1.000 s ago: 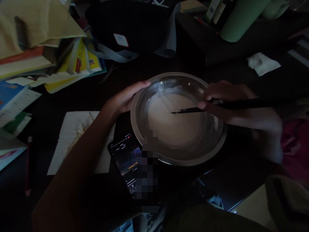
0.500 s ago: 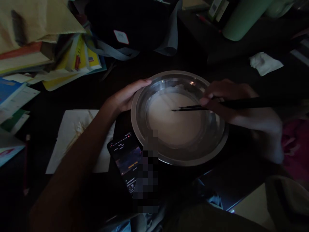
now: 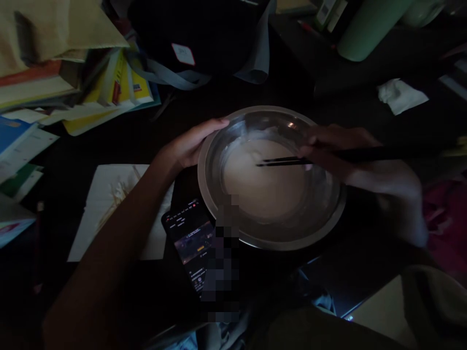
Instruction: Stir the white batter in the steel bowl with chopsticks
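A wide metal bowl [image 3: 288,241] stands on the dark table with a pale, creamy liquid [image 3: 262,189] in it. My left hand [image 3: 197,141] grips the bowl's left rim, the thumb lying along the edge and the other fingers hidden below. Over the bowl's right side, my right hand [image 3: 335,150] is closed around a pair of dark chopsticks [image 3: 280,161]. Their tips reach the liquid near the middle of the bowl, slightly apart. Close to the bowl's lower left lies a lit phone [image 3: 193,243], partly covered by a pixelated patch.
Left of my forearm, thin pale sticks [image 3: 118,194] lie on a white paper sheet [image 3: 153,243]. Books [image 3: 109,102] are piled at the far left. A black bag [image 3: 197,39] sits behind the bowl. Crumpled tissue [image 3: 401,96] and a green bottle [image 3: 372,34] are at the right.
The chopstick tips have shifted slightly left in the liquid, along with my right hand. My left hand and the bowl stay in place. The phone's screen picture looks different.
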Demonstrator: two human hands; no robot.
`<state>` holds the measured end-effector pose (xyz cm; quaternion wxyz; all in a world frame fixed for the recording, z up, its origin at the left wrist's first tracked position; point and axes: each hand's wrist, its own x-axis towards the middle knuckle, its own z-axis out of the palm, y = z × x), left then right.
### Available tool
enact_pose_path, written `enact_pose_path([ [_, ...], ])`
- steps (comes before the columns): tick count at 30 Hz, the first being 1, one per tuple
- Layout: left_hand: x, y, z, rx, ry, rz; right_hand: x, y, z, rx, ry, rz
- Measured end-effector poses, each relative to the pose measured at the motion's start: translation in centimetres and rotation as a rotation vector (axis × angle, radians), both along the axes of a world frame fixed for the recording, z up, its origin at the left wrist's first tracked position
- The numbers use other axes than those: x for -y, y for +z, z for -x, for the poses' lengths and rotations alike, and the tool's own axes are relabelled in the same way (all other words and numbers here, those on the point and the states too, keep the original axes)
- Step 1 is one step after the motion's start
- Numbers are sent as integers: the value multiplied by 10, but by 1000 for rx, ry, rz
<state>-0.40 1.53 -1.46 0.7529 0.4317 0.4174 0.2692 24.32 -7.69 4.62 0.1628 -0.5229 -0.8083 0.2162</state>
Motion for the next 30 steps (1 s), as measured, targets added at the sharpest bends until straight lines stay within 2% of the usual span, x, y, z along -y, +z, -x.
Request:
enact_pose_path([
  [2, 0, 0, 1, -5, 6, -11, 2, 3, -7, -57, -77, 12],
  [3, 0, -1, 1, -9, 10, -21, 2, 5, -9, -93, -50, 58],
  [6, -2, -3, 2, 22, -7, -21, 2, 6, -8, -143, 193, 265],
  [8, -3, -4, 2, 68, -33, -2, 1, 4, -1, -113, 281, 296],
  [12, -3, -4, 1, 99, -35, -1, -1, 0, 10, -33, 135, 175],
  [15, -1, -3, 0, 69, -13, -5, 0, 3, 2, -20, -2, 69],
  [17, -1, -3, 0, 48, -1, -11, 0, 8, -7, -2, -29, 49],
  [19, -1, -2, 1, 37, -3, -16, 0, 13, -13, 1, 23, 116],
  [23, -2, -1, 1, 50, -24, 5, -1, 10, -8, -36, 261, 283],
  [26, -2, 1, 0, 19, -11, 12, -1, -2, 4, -41, 314, 196],
  [30, -1, 2, 0, 52, -15, 11, -1, -6, 1, -22, 150, -39],
])
